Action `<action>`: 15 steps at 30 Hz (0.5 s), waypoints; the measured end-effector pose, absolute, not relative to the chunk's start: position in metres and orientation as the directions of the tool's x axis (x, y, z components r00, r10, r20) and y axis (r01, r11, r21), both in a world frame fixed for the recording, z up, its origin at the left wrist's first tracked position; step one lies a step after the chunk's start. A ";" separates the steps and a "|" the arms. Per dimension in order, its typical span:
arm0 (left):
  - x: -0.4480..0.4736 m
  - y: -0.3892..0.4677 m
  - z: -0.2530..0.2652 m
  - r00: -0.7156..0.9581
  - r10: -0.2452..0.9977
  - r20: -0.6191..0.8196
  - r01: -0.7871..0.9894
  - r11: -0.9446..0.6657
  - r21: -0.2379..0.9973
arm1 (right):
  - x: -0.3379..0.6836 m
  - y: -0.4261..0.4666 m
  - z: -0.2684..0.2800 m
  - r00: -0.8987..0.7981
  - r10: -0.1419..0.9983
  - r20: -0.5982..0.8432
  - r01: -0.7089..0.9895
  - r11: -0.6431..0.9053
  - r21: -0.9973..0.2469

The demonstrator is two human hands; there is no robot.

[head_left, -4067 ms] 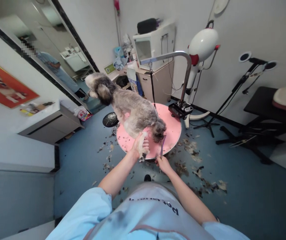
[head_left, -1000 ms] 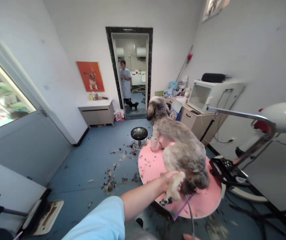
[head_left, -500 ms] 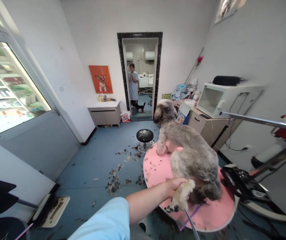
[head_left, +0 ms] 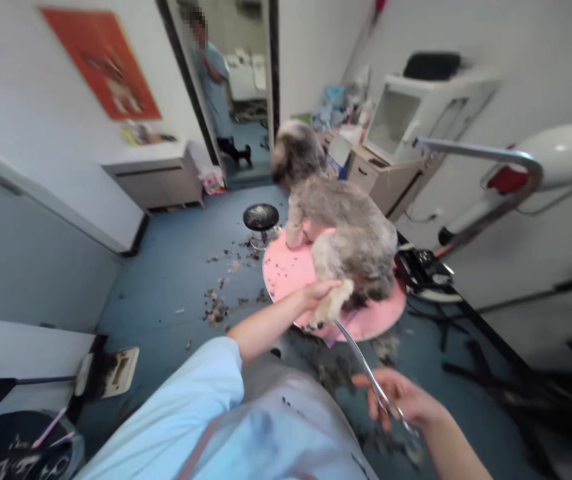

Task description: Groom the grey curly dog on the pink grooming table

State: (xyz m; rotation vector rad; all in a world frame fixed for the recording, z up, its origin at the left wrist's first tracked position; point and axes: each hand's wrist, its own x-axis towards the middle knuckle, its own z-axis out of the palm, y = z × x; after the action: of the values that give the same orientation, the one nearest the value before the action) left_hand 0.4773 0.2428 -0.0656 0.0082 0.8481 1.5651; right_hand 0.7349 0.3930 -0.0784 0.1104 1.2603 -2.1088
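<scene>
A grey and cream dog (head_left: 351, 213) stands on a round pink grooming table (head_left: 286, 267), its head turned toward the doorway. My left hand (head_left: 319, 293) is closed around one of its hind legs, lifting the pale paw (head_left: 330, 308) off the table near its edge. In my right hand (head_left: 401, 398) I hold long silver scissors (head_left: 361, 360) by the handles. Their tips reach the fur at the underside of the lifted paw. Whether the blades are parted is hard to make out. A flat purple thing (head_left: 335, 335) lies under the paw.
Cut hair (head_left: 216, 308) litters the blue floor. Beyond the table are a black stool (head_left: 261, 217) and a cabinet (head_left: 151, 175). A metal arm (head_left: 476, 149) and white dryer (head_left: 561, 157) stand at right. A person (head_left: 213, 87) and a black animal (head_left: 236, 152) are in the doorway.
The view has tipped downward, so the room sits higher in the picture. My right hand and the scissor handles have come into view. My left hand still grips the dog's leg.
</scene>
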 end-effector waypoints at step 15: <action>0.482 0.244 -0.060 -0.260 0.799 -0.542 -0.857 0.068 0.511 | 0.724 0.386 -0.071 -0.704 -0.653 -0.280 0.632 -0.395 -0.667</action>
State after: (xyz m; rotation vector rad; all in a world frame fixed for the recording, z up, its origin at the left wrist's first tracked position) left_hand 0.4816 0.2438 -0.0598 -0.0826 0.9395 1.5762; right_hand 0.7235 0.3863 -0.0709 -0.0347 1.0013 -2.1280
